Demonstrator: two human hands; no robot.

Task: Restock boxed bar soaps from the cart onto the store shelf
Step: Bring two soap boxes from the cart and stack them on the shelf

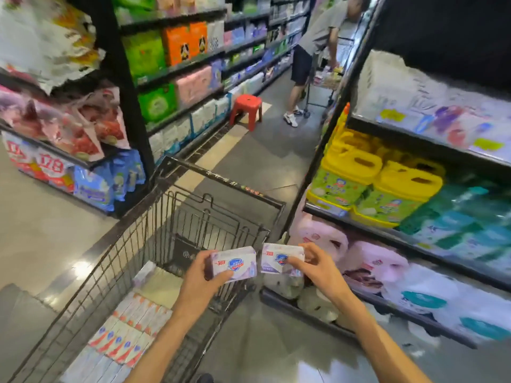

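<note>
My left hand [206, 275] grips a white boxed bar soap [235, 263] with a blue shield logo, held above the right rim of the black wire cart [132, 244]. My right hand [315, 265] grips a second, matching soap box [278, 261] just to the right of the first, in front of the shelf on the right [392, 233]. The two boxes are side by side with a small gap between them. Several more soap boxes [130, 327] lie packed in rows in the cart's basket.
Yellow-capped jugs [387, 186], teal packs and pink and white packs fill the right shelf. Tissue packs line the left shelves [177, 87]. A red stool [246, 107] stands in the aisle. A person [309, 59] with another cart stands farther down.
</note>
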